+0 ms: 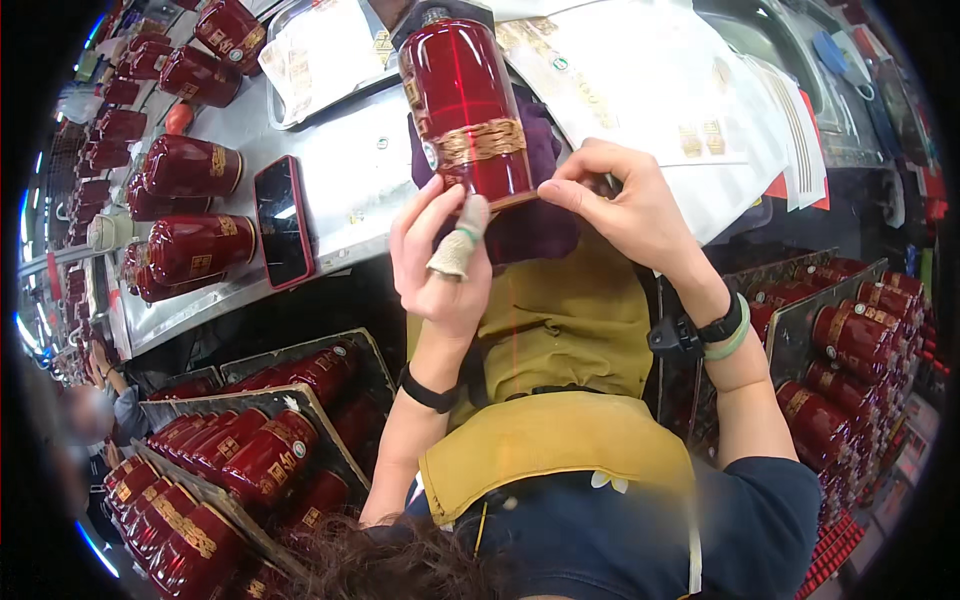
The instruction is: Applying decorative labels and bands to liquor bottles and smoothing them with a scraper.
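Nearest is dark hair (pixel 410 565) at 6 o'clock, then your mustard apron (pixel 560 450). Just above centre, your left grip (pixel 440 245), one digit cloth-sleeved, sets its fingertips against the lower end of the red bottle (pixel 465 100); I cannot tell whether they pinch it. Toward 1 o'clock, your right grip (pixel 548 188) brings thumb and forefinger close at the bottle's base corner; what lies between them I cannot tell. The bottle points its neck to 12 o'clock, over purple cloth (pixel 550 235). The desk (pixel 350 170) offers bare metal at 11 o'clock, between cloth and phone (pixel 285 220); its front edge slants toward 9. Label sheets (pixel 650 90) crowd 1 o'clock.
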{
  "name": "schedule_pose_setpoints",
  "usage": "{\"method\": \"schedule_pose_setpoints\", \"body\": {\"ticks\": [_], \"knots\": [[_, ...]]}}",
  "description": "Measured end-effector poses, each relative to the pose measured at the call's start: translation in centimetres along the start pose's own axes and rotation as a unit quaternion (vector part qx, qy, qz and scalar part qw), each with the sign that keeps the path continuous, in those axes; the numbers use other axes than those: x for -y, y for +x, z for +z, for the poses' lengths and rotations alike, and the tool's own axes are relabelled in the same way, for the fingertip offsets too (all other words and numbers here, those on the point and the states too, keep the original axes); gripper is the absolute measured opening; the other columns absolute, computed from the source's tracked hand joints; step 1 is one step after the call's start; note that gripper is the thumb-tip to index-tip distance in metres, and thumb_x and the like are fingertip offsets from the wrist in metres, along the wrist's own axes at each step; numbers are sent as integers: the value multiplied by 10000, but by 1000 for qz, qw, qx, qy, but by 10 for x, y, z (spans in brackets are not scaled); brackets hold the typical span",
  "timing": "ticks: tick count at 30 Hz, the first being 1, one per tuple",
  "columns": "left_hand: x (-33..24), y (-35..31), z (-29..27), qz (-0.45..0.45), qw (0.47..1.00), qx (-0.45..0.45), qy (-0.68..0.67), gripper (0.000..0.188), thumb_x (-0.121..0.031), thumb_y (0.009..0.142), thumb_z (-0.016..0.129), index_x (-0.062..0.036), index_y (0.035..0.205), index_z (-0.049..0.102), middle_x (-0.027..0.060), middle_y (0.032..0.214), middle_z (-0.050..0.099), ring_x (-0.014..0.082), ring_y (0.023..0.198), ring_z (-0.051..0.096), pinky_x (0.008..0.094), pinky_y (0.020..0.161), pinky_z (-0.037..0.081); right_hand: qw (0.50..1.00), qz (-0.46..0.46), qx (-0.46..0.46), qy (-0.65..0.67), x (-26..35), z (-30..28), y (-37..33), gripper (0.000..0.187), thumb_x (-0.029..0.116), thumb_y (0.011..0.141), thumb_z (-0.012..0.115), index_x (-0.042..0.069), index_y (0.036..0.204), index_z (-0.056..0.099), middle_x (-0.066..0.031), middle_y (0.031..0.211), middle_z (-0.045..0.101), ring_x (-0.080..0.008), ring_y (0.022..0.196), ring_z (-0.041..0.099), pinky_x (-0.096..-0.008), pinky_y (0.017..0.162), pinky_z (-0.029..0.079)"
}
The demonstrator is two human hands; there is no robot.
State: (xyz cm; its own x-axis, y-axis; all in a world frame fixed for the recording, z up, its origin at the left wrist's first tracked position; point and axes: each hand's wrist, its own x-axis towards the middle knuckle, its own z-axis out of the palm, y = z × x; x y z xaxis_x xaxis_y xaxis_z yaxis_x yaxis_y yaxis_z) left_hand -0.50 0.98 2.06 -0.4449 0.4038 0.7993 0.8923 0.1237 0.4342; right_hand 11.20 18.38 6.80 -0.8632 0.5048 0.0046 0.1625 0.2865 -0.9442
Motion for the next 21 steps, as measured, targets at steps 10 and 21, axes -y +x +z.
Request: {"method": "schedule_pose_setpoints", "body": {"ticks": [10,21], "knots": [[0,-7,-2,8,999,1,40,343,138,820,779,60,1149,723,181,1263,684,341,1157,670,431,1002,564,1000,4,5,4,1,-1,2,205,183,897,807,-16,883,762,-33,707,614,-95,640,519,-288,591,424],[4,-9,2,-30,999,-11,-28,264,106,869,772,91,1128,721,184,1193,714,306,1075,718,380,902,610,1000,1,9,2,6,2,0,210,187,891,815,-15,876,758,-36,687,608,-96,635,510,-293,582,409]]}}
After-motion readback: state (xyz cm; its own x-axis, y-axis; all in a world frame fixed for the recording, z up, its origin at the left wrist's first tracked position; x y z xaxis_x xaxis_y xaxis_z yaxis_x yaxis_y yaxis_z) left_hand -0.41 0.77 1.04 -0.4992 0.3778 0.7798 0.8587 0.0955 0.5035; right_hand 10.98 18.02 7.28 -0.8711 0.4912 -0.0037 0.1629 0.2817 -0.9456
